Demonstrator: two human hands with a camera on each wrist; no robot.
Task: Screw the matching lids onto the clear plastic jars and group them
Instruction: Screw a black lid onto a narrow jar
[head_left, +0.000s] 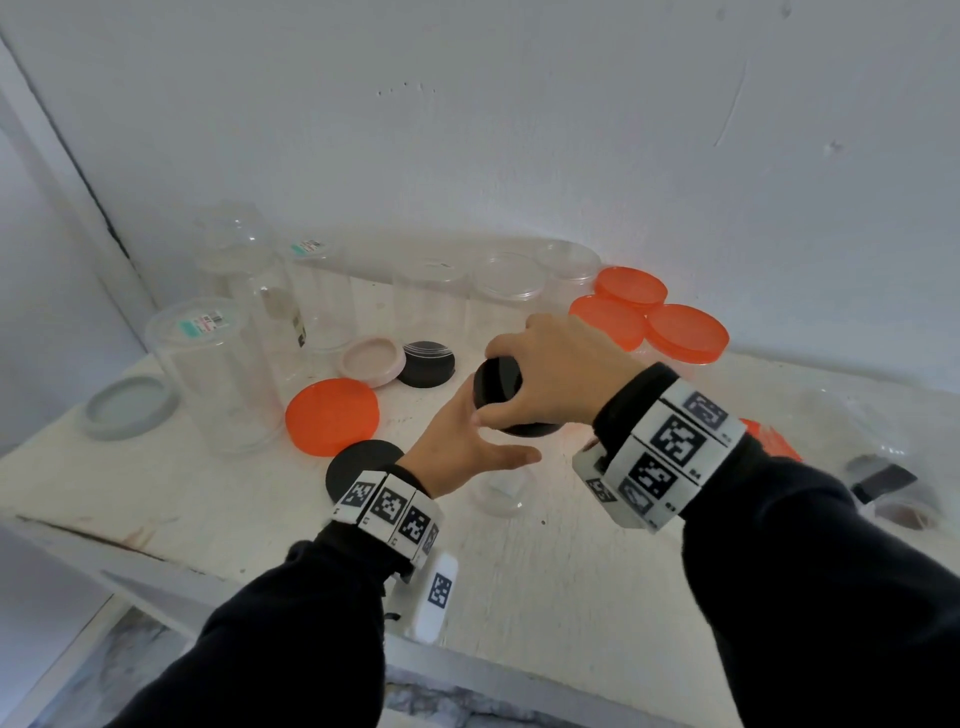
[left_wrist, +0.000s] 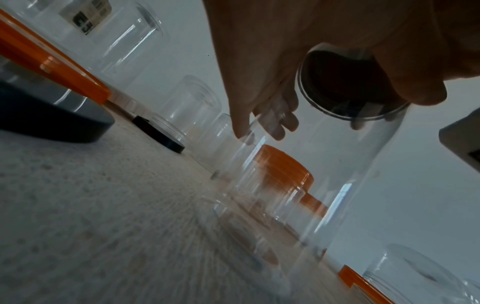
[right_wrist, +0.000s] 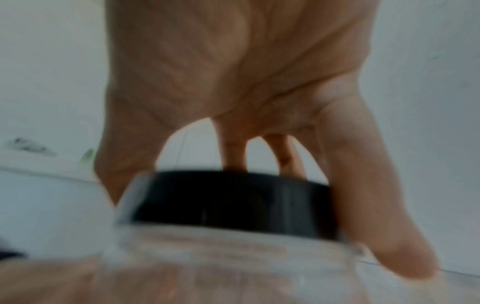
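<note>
A clear plastic jar stands on the white table in the middle. My left hand wraps round its side, thumb towards me and fingers behind. On the jar's mouth sits a black lid, and my right hand grips that lid from above with curled fingers. The left wrist view looks up through the jar at the lid and my left hand's fingers. The blurred right wrist view shows my right hand over the lid's rim.
Loose lids lie left of the jar: orange, black, black, pink, grey. Open clear jars line the back wall. Three orange-lidded jars stand back right. More jars lie at the right edge.
</note>
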